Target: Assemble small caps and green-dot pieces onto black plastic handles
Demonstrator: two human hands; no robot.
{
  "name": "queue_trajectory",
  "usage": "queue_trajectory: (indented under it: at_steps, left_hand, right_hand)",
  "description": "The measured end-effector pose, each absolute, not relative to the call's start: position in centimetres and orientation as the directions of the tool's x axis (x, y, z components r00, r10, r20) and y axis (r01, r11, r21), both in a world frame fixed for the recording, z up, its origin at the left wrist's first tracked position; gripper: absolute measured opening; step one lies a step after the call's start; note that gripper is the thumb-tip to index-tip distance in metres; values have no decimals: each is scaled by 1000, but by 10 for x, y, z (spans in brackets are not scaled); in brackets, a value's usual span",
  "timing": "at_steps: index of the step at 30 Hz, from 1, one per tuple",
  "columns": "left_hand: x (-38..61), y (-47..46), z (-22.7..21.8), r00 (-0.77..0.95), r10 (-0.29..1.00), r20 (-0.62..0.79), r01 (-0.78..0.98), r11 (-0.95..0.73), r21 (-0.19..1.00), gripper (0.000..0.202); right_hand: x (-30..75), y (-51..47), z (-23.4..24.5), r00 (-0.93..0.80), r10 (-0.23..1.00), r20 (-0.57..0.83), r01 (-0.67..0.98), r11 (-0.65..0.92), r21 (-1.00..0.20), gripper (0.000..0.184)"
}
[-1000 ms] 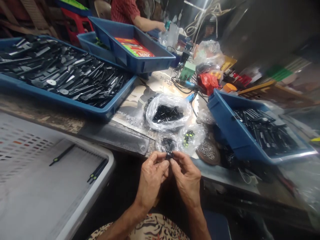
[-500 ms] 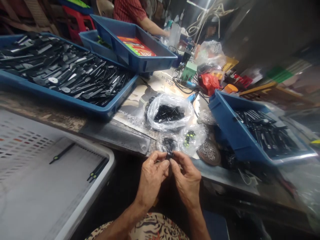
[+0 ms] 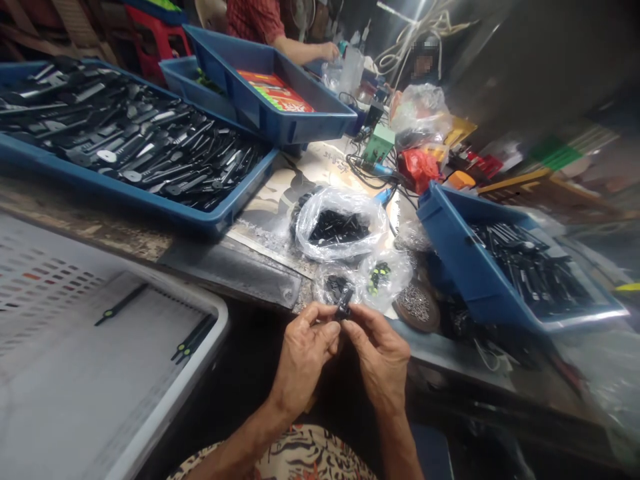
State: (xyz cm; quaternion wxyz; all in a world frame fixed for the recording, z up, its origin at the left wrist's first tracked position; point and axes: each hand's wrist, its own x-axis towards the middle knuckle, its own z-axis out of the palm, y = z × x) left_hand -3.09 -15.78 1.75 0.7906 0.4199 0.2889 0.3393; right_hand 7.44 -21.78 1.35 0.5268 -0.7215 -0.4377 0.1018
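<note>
Between my two hands, at the bench's front edge, is a small black plastic part [image 3: 344, 308]. My left hand [image 3: 306, 353] pinches it from the left with thumb and forefinger. From the other side my right hand [image 3: 381, 350] grips it with its fingertips, which hide some of it. Just beyond lie a small bag of black pieces [image 3: 333, 285] and a bag of black and yellow-green pieces [image 3: 383, 279]. Farther back an open clear bag [image 3: 340, 230] holds many small black parts. A round dish of metal pins or screws [image 3: 417, 305] stands to the right.
A large blue tray [image 3: 215, 223] heaped with long black parts fills the left. Another blue bin [image 3: 450, 257] of black parts leans at right. A white basket [image 3: 220, 313] with a few black tools is at lower left. Behind, a co-worker's arm [image 3: 305, 50] reaches over the bench.
The black part now stands up slightly more between my fingertips, and my right hand has shifted a little right. The co-worker's hand has lifted slightly.
</note>
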Motion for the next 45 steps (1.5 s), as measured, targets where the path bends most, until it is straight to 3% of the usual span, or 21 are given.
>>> queue_trajectory:
  at_steps: [4,12,25,45]
  left_hand:
    - [-33,-159,19,594,786,-169,-253,383,889,9]
    - [-34,-158,14,619,770,-152,-287,402,869,10]
    - [-34,-157,12,630,752,-194,-305,470,828,12]
    - [-36,-155,15,628,755,-190,-278,445,851,12]
  right_hand:
    - [75,-218,15,595,728,341,551,-61,-832,18]
    - [74,-218,13,627,737,254,452,-78,-889,18]
    - [68,-215,14,544,755,366,621,-69,-781,13]
    - [66,-215,13,468,775,425,739,-79,-669,12]
